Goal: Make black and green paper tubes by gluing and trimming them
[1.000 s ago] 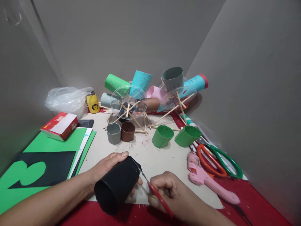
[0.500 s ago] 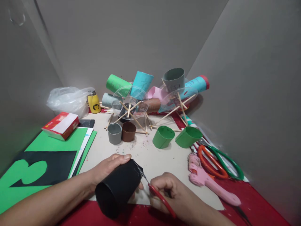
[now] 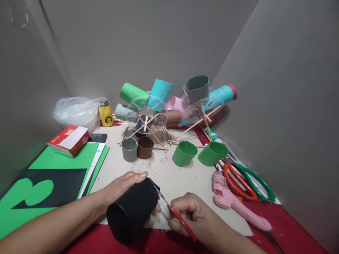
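A black paper tube [image 3: 135, 208] lies tilted in my left hand [image 3: 127, 187], whose thumb rests along its top while fingertips show beneath the far end. My right hand [image 3: 190, 213] is closed round the red handles of a pair of scissors [image 3: 182, 224]. The scissor blades reach to the tube's far rim and touch the paper there; how far apart they are is hard to see. Beyond my hands stand a grey paper cup [image 3: 129, 150], a brown paper cup [image 3: 145, 148] and two green paper rings [image 3: 184, 154].
Stick frames with clear discs [image 3: 147, 114] and coloured tubes stand at the back. On the right lie a pink glue gun [image 3: 238, 206] and larger scissors [image 3: 247, 180]. Green and black sheets [image 3: 66, 157], a red box [image 3: 69, 139], a plastic bag [image 3: 78, 113] and a yellow bottle [image 3: 106, 115] are left.
Very little differs. The black tube and both hands have shifted only slightly, with the scissors still at the tube's far rim.
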### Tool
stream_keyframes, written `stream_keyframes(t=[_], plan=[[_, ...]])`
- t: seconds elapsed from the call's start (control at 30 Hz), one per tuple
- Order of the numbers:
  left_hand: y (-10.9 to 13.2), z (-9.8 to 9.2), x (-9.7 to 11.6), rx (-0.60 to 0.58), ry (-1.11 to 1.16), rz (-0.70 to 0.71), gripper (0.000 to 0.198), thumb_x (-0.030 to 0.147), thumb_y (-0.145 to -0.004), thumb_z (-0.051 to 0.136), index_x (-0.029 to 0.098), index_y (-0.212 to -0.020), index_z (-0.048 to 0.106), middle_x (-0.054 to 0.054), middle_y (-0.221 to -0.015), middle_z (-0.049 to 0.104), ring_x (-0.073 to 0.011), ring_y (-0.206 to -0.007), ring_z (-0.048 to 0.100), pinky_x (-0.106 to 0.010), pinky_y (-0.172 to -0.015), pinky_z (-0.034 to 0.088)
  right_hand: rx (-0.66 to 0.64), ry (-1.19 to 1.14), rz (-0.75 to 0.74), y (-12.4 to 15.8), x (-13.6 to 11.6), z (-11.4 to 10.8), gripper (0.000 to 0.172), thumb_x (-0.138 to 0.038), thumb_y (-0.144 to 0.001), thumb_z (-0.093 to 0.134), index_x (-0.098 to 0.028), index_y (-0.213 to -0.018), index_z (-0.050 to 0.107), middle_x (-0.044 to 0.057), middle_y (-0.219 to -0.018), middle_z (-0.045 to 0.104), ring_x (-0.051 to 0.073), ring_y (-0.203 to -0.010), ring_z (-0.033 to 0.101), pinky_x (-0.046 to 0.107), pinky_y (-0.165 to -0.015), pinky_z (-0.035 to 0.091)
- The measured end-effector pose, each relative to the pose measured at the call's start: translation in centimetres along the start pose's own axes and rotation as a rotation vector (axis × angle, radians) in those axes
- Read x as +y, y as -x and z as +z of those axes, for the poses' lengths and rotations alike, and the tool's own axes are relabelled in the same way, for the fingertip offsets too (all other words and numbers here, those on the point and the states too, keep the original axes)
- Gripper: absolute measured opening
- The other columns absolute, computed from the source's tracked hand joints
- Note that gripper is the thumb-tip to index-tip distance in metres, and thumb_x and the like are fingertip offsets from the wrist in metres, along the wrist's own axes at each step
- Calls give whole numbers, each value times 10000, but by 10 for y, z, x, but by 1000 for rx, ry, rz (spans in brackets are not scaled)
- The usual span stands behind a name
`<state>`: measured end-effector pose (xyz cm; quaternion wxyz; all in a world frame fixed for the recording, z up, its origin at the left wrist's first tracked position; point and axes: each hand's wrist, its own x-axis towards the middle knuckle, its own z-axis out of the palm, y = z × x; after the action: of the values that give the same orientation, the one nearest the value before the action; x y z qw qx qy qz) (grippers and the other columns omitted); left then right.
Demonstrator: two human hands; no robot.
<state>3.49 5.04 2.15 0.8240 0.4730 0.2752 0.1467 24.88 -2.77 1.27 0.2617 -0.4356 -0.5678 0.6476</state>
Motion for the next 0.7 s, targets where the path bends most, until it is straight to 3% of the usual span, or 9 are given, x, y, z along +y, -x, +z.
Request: stream_keyframes(t=[0.13, 0.3, 0.7], plan=[[-3, -4, -5, 9, 53, -35, 638, 598, -888, 462, 44, -752, 747, -118, -602, 674, -151, -506, 598, -212, -482, 450, 10, 9, 4, -1, -1, -1, 538, -510, -767, 716, -190, -499, 377, -89, -456, 291, 57, -457, 239, 220, -428, 178], [-7, -7, -9, 7, 229, -53, 717, 684, -870, 413, 50, -769, 733, -148, -698, 708, -194, -651, 650, -274, -685, 510, 62, 58, -25, 0, -4, 0, 561, -496, -769, 710, -197, -492, 325, -88, -467, 263, 59, -468, 225, 229, -436, 171], [-16, -22, -22, -37, 413, -133, 669, 676, -827, 488, 50, -889, 715, -150, -749, 731, -210, -671, 669, -266, -620, 478, 137, 98, -81, -2, 3, 1, 560, -450, -801, 684, -210, -507, 272, -88, -469, 251, 63, -466, 228, 225, -431, 180]])
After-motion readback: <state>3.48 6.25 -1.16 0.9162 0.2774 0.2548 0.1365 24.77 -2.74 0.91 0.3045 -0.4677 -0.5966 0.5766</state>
